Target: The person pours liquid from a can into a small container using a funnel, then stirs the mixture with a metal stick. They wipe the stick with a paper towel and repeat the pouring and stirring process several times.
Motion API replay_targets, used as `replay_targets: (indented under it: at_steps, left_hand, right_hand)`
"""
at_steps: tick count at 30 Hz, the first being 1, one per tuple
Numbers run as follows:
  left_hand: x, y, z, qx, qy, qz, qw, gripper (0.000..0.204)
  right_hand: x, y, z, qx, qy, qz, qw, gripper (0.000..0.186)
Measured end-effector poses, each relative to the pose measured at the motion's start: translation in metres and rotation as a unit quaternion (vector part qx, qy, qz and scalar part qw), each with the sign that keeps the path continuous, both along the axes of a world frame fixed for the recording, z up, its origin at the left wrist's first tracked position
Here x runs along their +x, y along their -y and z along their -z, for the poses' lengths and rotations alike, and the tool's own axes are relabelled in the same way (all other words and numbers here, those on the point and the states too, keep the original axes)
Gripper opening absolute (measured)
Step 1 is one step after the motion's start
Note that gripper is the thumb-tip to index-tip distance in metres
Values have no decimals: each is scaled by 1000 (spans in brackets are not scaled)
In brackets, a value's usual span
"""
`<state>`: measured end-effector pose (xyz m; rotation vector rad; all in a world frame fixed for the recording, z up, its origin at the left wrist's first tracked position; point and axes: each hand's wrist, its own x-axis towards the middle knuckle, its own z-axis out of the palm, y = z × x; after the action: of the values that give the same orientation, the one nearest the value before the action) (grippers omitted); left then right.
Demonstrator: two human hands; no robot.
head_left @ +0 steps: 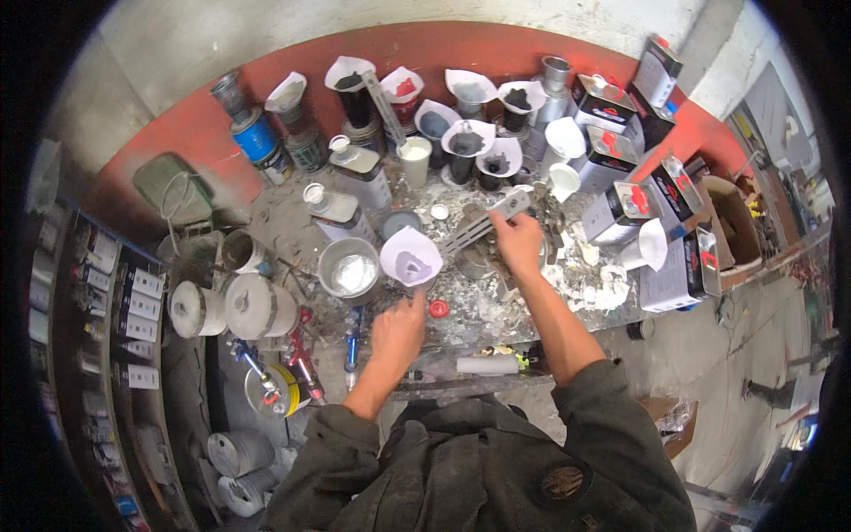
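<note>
My right hand (519,241) is closed round the end of a slotted metal mixing stick (479,229). The stick slants down and left toward a white paper strainer (411,257) with grey paint in it. Just below that strainer is my left hand (399,332), its fingers curled and a fingertip close to the cup under the paper. Whether it grips anything is hidden. Left of the strainer stands a round metal can (349,268) with a shiny inside. A red cap (439,309) lies on the paint-stained bench (470,310) to the right of my left hand.
Paper strainers in cups (467,142) crowd the back of the bench. Metal solvent cans (618,213) line the right side, and pump bottles (359,173) stand at the left. Spray guns (304,355) hang off the front-left edge beside white lidded pails (259,306).
</note>
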<state>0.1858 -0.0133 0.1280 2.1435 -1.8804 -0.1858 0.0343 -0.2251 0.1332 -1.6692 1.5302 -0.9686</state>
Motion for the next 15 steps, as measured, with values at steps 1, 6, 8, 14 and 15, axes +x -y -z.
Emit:
replay_targets:
  at_steps: [1, 6, 8, 14, 15]
  left_hand:
    - [0, -8, 6, -4, -21, -5, 1000, 38]
    - [-2, -49, 12, 12, -131, -14, 991, 35]
    - [-1, -68, 19, -7, -170, -18, 985, 33]
    - [18, -112, 27, -29, -243, -89, 966, 26]
    - [23, -117, 22, -35, -263, -103, 959, 25]
  right_hand:
    - [1, -2, -4, 6, 0, 6, 1000, 41]
    - [-9, 1, -1, -3, -10, 25, 1000, 42]
    - [-10, 4, 7, 16, 0, 28, 999, 42]
    - [-18, 14, 13, 62, 16, 20, 998, 41]
    - [-20, 14, 13, 74, 38, 16, 996, 40]
